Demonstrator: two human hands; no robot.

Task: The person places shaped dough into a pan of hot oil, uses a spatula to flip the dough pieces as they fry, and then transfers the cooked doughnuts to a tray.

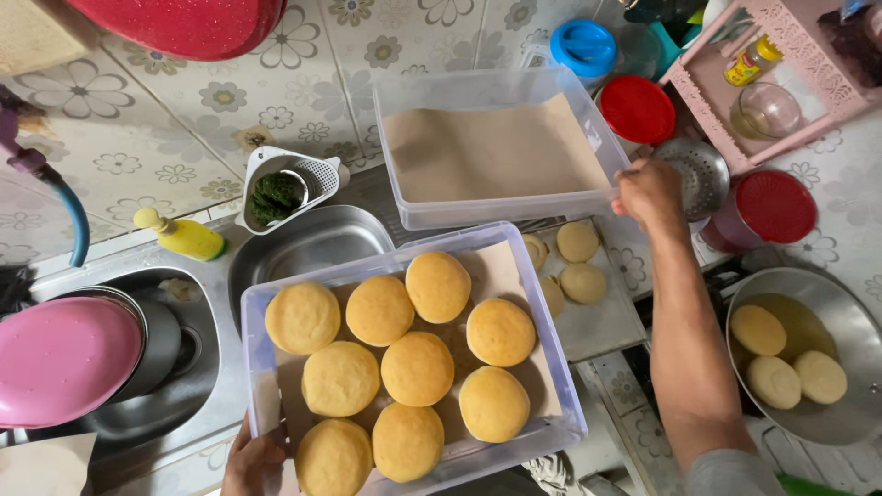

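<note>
My left hand has its fingers curled around the near left corner of the clear plastic tub, gripping its rim at the bottom edge of my view. That tub is lined with brown paper and carries nine round dough buns, pale golden, smooth and domed, packed touching one another in loose rows. My right hand reaches far and to the right, fingers closed on the near right corner of a second clear tub, which holds only a sheet of brown paper and sits just beyond the full one. Between the two tubs, on the bench to the right, lie a few smaller flattened dough pieces. Further right, a metal pan holds three more dough rounds in oil. To the left I see the steel sink with a pink bowl, a yellow bottle and a white strainer of green leaves.
</note>
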